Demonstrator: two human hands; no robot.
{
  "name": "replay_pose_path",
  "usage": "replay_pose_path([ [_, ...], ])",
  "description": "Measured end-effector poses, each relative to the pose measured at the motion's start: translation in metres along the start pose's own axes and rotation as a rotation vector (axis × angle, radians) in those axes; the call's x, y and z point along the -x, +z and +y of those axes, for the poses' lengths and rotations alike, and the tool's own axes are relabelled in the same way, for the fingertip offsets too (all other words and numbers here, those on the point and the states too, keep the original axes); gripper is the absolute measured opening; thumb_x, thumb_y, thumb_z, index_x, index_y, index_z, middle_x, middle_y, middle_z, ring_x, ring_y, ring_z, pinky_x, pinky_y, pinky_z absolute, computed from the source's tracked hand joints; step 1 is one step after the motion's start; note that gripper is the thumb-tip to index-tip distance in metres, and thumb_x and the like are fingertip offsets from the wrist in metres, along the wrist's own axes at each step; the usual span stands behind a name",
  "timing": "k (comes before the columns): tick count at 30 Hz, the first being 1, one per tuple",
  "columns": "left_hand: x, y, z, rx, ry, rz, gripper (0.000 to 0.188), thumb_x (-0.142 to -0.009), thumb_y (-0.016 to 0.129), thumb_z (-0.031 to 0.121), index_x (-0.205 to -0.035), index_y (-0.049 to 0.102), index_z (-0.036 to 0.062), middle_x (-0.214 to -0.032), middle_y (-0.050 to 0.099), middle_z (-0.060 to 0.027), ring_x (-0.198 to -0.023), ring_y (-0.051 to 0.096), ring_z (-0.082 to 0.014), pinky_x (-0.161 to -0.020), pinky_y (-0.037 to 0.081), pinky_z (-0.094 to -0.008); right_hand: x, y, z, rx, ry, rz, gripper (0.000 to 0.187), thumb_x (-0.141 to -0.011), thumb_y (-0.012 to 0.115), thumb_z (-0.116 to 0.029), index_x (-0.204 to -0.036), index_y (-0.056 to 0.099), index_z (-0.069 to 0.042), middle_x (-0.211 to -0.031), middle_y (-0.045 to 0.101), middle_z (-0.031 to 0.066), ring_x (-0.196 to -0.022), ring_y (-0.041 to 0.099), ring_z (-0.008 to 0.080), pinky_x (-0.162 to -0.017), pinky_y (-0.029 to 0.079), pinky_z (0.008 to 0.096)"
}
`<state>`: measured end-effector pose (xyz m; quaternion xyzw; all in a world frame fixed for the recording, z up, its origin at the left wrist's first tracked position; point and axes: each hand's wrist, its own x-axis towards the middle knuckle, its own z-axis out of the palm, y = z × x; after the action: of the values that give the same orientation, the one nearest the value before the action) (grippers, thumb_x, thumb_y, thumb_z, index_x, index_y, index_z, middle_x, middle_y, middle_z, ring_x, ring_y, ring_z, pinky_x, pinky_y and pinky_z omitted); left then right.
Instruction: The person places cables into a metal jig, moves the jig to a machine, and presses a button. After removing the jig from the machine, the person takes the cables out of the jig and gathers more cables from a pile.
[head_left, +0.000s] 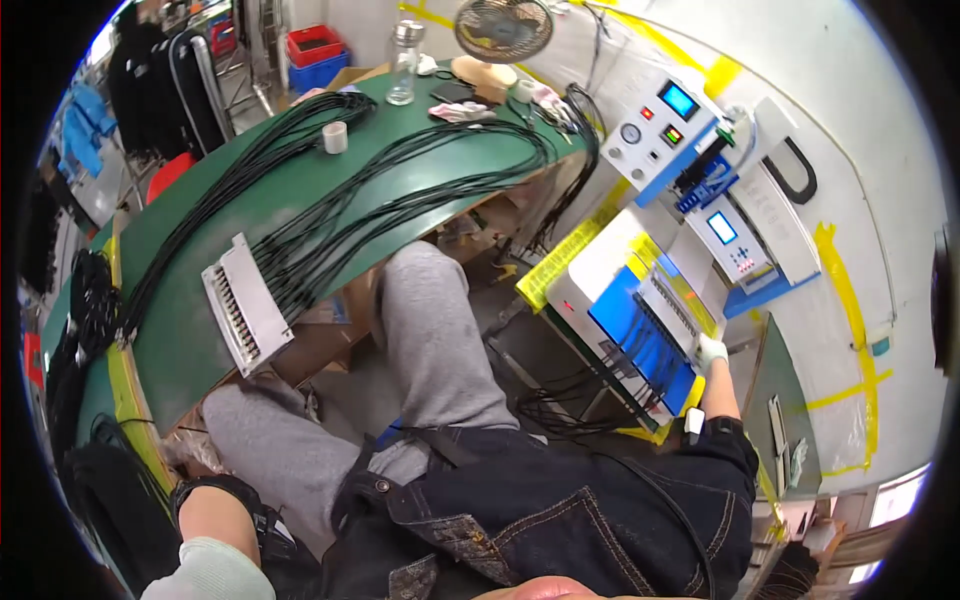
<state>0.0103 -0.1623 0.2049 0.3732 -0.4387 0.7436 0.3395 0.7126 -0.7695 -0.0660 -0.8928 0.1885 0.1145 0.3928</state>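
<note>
My right hand [712,350], in a white glove, is at the near right end of a white slotted holder [668,305] lying on the blue plate [618,305] of a bench machine. Its fingers look curled against the holder's end. Black cables [645,355] hang from the holder toward me across the blue surface. My left hand [210,575], in a pale glove, is low at the left by my body; its fingers are out of sight. A second white holder [245,305], with a row of slots and black cables running from it, rests on the green table [190,355].
A control box with screens and a gauge [650,130] stands behind the machine, beside a second white unit [735,240]. On the table are long black cable bundles [240,160], a tape roll [335,137], a glass bottle [402,65] and a fan [503,30]. More cables [570,410] hang below the machine.
</note>
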Motion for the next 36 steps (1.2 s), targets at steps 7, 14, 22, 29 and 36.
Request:
replay_pose_path([
  [7, 0.019, -0.002, -0.008, -0.519, -0.043, 0.074, 0.053, -0.099, 0.043, 0.054, -0.122, 0.058, 0.0088, -0.132, 0.055, -0.021, -0.126, 0.051, -0.0381, -0.109, 0.036, -0.0494, 0.029, 0.053, -0.018, 0.014, -0.317, 0.449, 0.064, -0.089, 0.072, -0.036, -0.143, 0.051, -0.009, -0.12, 0.066, 0.0155, -0.108, 0.063, 0.0242, -0.095, 0.047, 0.0367],
  [14, 0.088, -0.038, -0.021, -1.042, -0.677, -0.089, 0.06, -0.099, 0.052, 0.047, -0.132, 0.056, -0.002, -0.141, 0.049, -0.0238, -0.132, 0.048, -0.0337, -0.114, 0.034, -0.0447, 0.129, 0.047, -0.096, -0.1, -0.648, 0.406, 0.042, -0.094, 0.069, -0.031, -0.126, 0.065, -0.003, -0.117, 0.068, 0.0122, -0.109, 0.061, 0.021, -0.097, 0.045, 0.0336],
  [22, 0.19, -0.037, -0.018, -0.371, -1.865, 0.033, 0.07, -0.09, 0.073, 0.026, -0.145, 0.041, -0.0038, -0.142, 0.052, -0.0152, -0.132, 0.049, -0.0292, -0.115, 0.033, -0.0417, 0.324, 0.181, -0.279, -0.498, -1.129, -0.527, 0.025, -0.093, 0.068, -0.015, -0.112, 0.068, 0.001, -0.101, 0.07, 0.0037, -0.092, 0.063, 0.0123, -0.085, 0.051, 0.0276],
  [29, 0.185, -0.043, -0.013, -0.092, -1.686, 0.56, 0.062, -0.092, 0.067, 0.017, -0.145, 0.04, -0.0003, -0.138, 0.054, -0.0167, -0.129, 0.054, -0.0304, -0.103, 0.049, -0.0473, 0.534, 0.346, -0.383, 0.133, -1.33, -1.021, 0.053, -0.089, 0.063, -0.054, -0.103, 0.072, -0.004, -0.09, 0.07, 0.013, -0.086, 0.064, 0.022, -0.081, 0.049, 0.0313],
  [36, 0.183, -0.115, 0.034, -0.07, -1.675, 0.784, 0.049, -0.093, 0.06, 0.003, -0.139, 0.045, -0.0036, -0.132, 0.058, -0.0186, -0.118, 0.062, -0.0307, -0.092, 0.058, -0.0429, 0.639, 0.515, -0.426, 0.55, -1.745, -0.992, 0.069, -0.085, 0.062, -0.062, -0.125, 0.062, -0.006, -0.12, 0.067, 0.0179, -0.112, 0.063, 0.0343, -0.097, 0.049, 0.0397],
])
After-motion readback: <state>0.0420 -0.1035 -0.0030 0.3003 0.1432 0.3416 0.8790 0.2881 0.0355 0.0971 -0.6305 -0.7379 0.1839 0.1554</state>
